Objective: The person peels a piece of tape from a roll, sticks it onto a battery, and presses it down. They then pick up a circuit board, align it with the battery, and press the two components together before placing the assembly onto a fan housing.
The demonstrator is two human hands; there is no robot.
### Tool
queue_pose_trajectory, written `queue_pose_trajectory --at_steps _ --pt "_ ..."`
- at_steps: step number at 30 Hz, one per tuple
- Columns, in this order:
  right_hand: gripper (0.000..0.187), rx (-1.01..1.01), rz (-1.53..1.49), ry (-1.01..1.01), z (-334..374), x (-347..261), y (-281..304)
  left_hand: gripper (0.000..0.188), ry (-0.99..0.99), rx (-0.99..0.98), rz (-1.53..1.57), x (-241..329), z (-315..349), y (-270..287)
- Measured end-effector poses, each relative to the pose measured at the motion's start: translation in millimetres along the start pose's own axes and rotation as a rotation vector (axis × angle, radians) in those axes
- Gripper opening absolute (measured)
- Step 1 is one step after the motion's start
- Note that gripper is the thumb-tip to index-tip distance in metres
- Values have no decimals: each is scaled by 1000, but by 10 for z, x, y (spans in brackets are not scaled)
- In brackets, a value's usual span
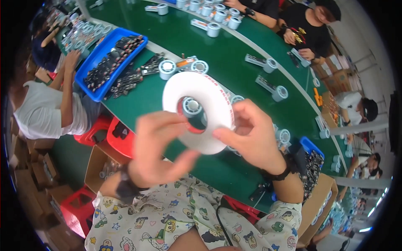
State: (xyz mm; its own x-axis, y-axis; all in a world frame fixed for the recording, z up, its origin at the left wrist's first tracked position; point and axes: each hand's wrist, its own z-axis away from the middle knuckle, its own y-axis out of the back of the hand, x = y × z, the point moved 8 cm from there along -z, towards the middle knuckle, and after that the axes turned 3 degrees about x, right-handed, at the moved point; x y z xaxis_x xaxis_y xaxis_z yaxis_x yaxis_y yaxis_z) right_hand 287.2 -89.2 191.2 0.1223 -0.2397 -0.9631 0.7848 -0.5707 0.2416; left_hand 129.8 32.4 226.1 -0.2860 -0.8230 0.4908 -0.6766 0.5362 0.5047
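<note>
A wide white roll of tape (217,104) with red print on its rim hangs above the bench, tilted. Gripping its right edge is my right hand (255,136), thumb on the near face and fingers behind. My left hand (157,146), blurred by motion, is at the roll's lower left. Its thumb and fingers are spread apart, and whether the fingertips touch the roll I cannot tell. Through the roll's hole shows a light grey round part (192,107) on the bench. Just beyond the roll stand more such round parts (168,68), one beside an orange-labelled piece.
A blue tray (97,95) heaped with black parts lies to the left, with more black parts beside it. A second blue tray (310,145) stands at right. Round parts with strips dot the green bench (167,37). Red stools (119,140) and cartons flank me; several people work around.
</note>
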Motion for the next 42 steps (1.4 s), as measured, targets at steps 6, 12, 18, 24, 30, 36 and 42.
queue_pose_trajectory --at_steps 6,12,18,24,30,36,42 --pt "38 367 -226 207 529 94 382 77 190 -115 314 202 -191 -807" --pt "37 425 59 383 861 -9 593 74 115 -148 432 254 -275 -1124" --pt "42 393 331 482 1055 25 831 72 55 -193 429 261 -470 -1328" --pt "29 570 348 394 971 -29 1050 69 87 -318 529 243 -597 -1578" --pt "28 487 519 530 920 -94 1165 67 -2 -457 454 268 -773 -1785" --pt "28 520 483 522 903 10 1285 66 -15 -552 472 256 -946 -1997" --pt "27 488 587 547 839 -147 1390 62 -49 -627 532 219 -1084 -2189"
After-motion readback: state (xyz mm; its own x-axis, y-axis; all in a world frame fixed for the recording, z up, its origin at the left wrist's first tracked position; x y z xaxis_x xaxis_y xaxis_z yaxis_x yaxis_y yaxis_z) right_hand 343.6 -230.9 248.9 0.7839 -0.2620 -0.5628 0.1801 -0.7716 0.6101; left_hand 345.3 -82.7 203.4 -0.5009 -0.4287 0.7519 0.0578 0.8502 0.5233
